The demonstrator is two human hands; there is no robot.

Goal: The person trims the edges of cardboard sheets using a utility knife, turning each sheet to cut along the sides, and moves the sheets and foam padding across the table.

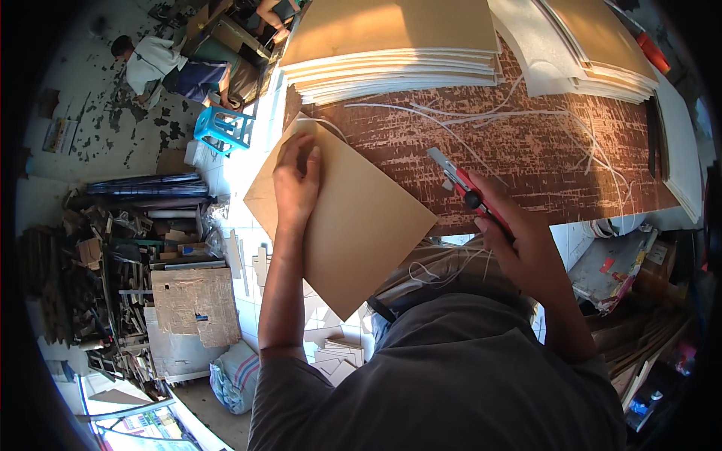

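Note:
A flat brown board (361, 203) lies turned cornerwise at the table's near left edge, its lower corner jutting out past the edge in front of me. My left hand (298, 180) holds it near its upper left part, fingers bent against its face. In my right hand (519, 237) is a red utility knife (481, 201) with a black knob, its blade out and pointing up and left. The knife is apart from the board, over the table. Thin white strips (489, 116) lie loose across the worn brown tabletop (383, 158).
A stack of brown boards with white layers (391, 68) stands at the back; another stack (609, 52) is at back right. A blue stool (223, 129) and a seated person (162, 68) are far left. Scrap wood and cardboard (192, 301) pile up at left.

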